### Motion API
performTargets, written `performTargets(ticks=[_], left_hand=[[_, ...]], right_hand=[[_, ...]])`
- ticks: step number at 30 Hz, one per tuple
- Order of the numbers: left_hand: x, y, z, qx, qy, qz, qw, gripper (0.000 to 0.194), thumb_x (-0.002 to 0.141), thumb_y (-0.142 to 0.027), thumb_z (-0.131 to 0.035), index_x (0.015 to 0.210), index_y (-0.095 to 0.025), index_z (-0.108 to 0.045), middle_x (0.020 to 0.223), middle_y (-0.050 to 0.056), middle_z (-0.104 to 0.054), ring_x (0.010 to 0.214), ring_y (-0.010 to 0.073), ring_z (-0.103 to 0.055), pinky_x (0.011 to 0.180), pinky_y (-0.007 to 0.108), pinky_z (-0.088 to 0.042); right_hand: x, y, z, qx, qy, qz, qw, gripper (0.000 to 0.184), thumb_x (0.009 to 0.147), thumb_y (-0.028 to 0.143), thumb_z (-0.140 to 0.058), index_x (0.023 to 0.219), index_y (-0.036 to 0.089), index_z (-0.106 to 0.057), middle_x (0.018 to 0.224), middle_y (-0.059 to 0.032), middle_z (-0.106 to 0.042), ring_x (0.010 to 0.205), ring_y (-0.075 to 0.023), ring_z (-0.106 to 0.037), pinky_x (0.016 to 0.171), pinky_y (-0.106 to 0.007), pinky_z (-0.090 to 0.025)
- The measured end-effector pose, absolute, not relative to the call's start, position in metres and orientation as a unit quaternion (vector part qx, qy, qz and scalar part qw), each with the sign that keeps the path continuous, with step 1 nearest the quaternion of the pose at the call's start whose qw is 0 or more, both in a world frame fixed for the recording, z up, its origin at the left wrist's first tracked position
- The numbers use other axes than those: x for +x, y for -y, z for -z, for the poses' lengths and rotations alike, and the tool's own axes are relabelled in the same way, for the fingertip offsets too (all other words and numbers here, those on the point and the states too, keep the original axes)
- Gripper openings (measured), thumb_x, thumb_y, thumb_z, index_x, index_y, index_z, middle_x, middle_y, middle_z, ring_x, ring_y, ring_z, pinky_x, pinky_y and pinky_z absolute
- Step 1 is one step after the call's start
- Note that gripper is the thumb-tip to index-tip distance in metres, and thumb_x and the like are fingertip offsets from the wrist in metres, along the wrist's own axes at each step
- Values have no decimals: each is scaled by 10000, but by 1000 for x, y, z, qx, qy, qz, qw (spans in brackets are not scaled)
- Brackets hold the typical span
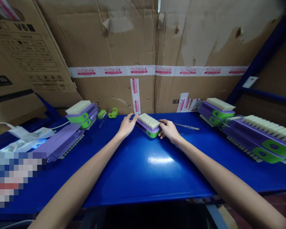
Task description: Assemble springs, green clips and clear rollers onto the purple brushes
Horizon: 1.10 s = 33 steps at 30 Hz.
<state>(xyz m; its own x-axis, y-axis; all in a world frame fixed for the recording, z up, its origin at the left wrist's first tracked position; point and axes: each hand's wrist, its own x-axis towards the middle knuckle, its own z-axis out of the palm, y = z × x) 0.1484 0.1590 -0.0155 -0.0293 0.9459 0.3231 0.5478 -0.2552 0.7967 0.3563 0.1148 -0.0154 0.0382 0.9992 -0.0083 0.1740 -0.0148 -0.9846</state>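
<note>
In the middle of the blue table lies a purple and green brush (149, 124) with cream bristles facing up. My left hand (128, 125) is at its far left end, the thumb against the edge and the other fingers partly hidden. At the right end, my right hand (168, 129) has its fingers curled on the side of the brush. Between them the two hands hold it from both ends. A thin screwdriver (189, 127) lies just right of my right hand. Left of my left hand are a green bracket (113, 113), a small green part (102, 114) and a spring (102, 121).
Stacked purple and green brushes stand at the left (82, 114) and right, one pair (215, 111) behind another (264, 136). A purple brush lies bristles down (62, 140) beside a white power strip (28, 140). Cardboard (114, 38) walls the back; a blue post (259, 54) rises right.
</note>
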Motion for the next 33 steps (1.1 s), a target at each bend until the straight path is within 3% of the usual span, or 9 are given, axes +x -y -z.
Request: performTargets(ticks=[4, 10, 13, 19, 23, 26, 28, 33], left_hand=[[152, -158, 11, 663, -547, -458, 227, 553, 887, -481, -454, 1310, -125, -475, 1317, 186, -534, 1037, 241, -630, 927, 370, -460], [118, -151, -27, 744, -605, -280, 38, 416, 875, -401, -455, 1156, -125, -589, 1165, 144, -634, 1105, 250, -584, 976, 360, -427], [86, -133, -52, 718, -666, -183, -91, 470, 862, -468, -438, 1180, -147, -572, 1161, 157, -622, 1118, 303, -564, 947, 418, -441], [-16, -71, -62, 591, -784, 37, -187, 665, 802, -676, -344, 1163, -150, -533, 1053, 163, -609, 1022, 360, -580, 815, 446, -485], [-84, -50, -32, 579, -807, 49, -111, 798, 709, -781, -318, 1188, -169, -498, 935, 154, -628, 837, 347, -633, 719, 448, -508], [-97, -43, -18, 600, -792, -12, -111, 828, 666, -774, -378, 1232, -177, -475, 961, 141, -634, 877, 372, -634, 743, 467, -506], [-83, -36, -20, 614, -782, -37, -103, 854, 638, -801, -404, 1219, -183, -499, 1001, 130, -641, 895, 374, -633, 747, 462, -509], [-9, -6, -48, 663, -738, -100, -74, 698, 639, -757, -493, 1166, -304, -560, 1111, 31, -650, 962, 332, -627, 795, 464, -505]], right_hand=[[359, -111, 13, -531, 607, -394, 441, 523, 805, 163, -457, 1329, 148, -452, 956, -91, -702, 336, -74, -514, 304, -221, -412], [360, -112, 21, -527, 730, -192, 390, 425, 830, 168, -435, 1235, 158, -562, 883, -50, -721, 507, -115, -599, 583, -268, -510], [359, -114, 27, -502, 782, -115, 352, 411, 844, 177, -446, 1238, 163, -564, 908, -52, -725, 650, -159, -640, 687, -294, -498], [355, -114, 28, -484, 806, -75, 331, 412, 851, 178, -447, 1250, 178, -549, 1007, -54, -705, 791, -180, -649, 751, -299, -485], [355, -114, 28, -483, 803, -55, 344, 409, 848, 187, -449, 1242, 170, -556, 1063, -76, -685, 862, -200, -643, 793, -325, -486], [356, -114, 29, -482, 800, -55, 353, 417, 847, 191, -444, 1249, 166, -550, 1065, -83, -683, 843, -201, -644, 769, -330, -496], [356, -115, 30, -478, 798, -56, 362, 418, 847, 197, -444, 1252, 171, -547, 1059, -82, -683, 812, -195, -644, 745, -326, -502], [357, -114, 30, -443, 792, -44, 417, 386, 861, 212, -433, 1223, 170, -560, 1012, -81, -683, 765, -179, -636, 731, -320, -511]])
